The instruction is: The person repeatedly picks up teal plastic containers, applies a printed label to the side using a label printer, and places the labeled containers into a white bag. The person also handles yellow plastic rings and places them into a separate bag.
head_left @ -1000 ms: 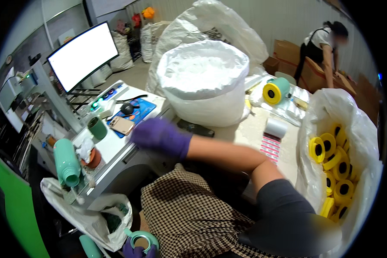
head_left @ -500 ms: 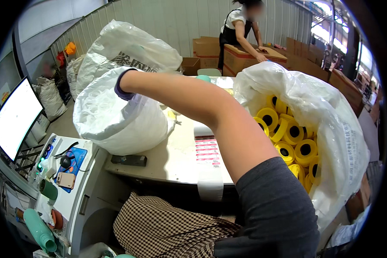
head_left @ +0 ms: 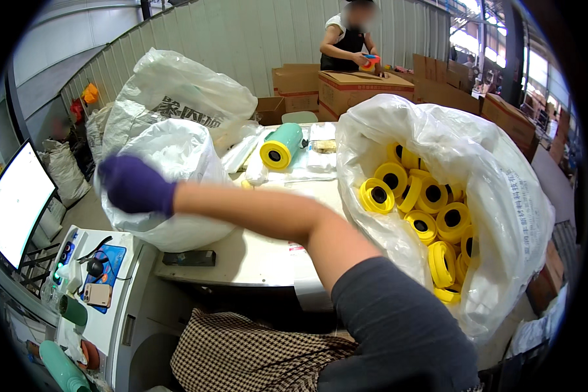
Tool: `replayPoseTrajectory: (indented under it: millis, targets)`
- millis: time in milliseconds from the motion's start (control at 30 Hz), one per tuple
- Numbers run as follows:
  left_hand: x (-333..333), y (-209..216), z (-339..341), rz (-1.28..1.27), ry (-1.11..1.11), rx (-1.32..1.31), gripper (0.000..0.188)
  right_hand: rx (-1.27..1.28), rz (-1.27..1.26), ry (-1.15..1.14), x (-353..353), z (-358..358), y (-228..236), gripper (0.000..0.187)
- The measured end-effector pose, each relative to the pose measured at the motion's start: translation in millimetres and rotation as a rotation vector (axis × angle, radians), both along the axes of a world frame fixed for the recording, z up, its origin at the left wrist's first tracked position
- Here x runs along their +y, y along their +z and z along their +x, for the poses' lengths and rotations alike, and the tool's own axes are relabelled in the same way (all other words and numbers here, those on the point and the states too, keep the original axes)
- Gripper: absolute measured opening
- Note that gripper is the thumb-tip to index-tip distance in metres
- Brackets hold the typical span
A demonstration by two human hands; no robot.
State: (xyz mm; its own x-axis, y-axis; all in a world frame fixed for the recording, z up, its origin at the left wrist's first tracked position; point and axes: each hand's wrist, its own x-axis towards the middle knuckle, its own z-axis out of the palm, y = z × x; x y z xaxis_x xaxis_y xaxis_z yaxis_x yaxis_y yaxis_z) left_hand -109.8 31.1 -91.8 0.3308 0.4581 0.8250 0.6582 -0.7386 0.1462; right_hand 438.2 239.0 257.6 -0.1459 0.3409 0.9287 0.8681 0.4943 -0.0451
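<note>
At the left edge of the white sack (head_left: pixel 186 225), the right hand (head_left: pixel 136 185) blurs, grip unreadable; tabletop (head_left: pixel 266 261) stretches rightward.

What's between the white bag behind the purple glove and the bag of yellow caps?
Head view: a teal bottle with a yellow end, clear plastic packaging beside it, and a white strip at the front edge; the right forearm crosses the stretch.

Right hand (head_left: pixel 136 185) out of white sack (head_left: pixel 176 230) — now at its left side, co-worker (head_left: pixel 342 44) straighter — holding red-and-blue object (head_left: pixel 370 61)
</note>
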Motion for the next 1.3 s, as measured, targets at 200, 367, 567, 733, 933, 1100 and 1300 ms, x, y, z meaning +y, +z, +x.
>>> replayPoseTrajectory:
  millis: [200, 367, 567, 733, 933, 1100, 1300]
  targets:
    - [-9.2, -17.6, -10.7, -0.051, 0.095, -0.013, 0.075, 0.423, -0.413, 0.964, -140.0, -190.7, -183.5, 0.019]
    - [-13.8, -21.5, -17.3, -0.100, 0.173, -0.014, 0.096, 0.409, -0.933, 1.364, -175.7, -262.3, -221.1, 0.031]
    - [-13.6, 88.9, 96.5, -0.162, 0.068, 0.128, 0.099, 0.163, -0.588, 1.293, -172.7, -329.0, -264.6, 0.014]
    - [-14.4, 106.3, 118.5, -0.218, 0.056, 0.207, 0.097, 0.188, -0.722, 1.114, -169.1, -314.9, -264.6, 0.012]
    - [-20.4, 114.3, 124.3, -0.252, 0.087, 0.271, 0.095, 0.137, -0.671, 1.116, -169.5, -299.7, -292.6, 0.013]
    - [-26.1, 119.9, 123.2, -0.281, 0.119, 0.313, 0.093, 0.108, -0.667, 1.119, -174.3, -294.9, -301.4, 0.014]
    - [-36.1, 132.0, 119.4, -0.318, 0.161, 0.366, 0.092, 0.065, -0.669, 1.127, -179.8, -290.6, -314.5, 0.014]
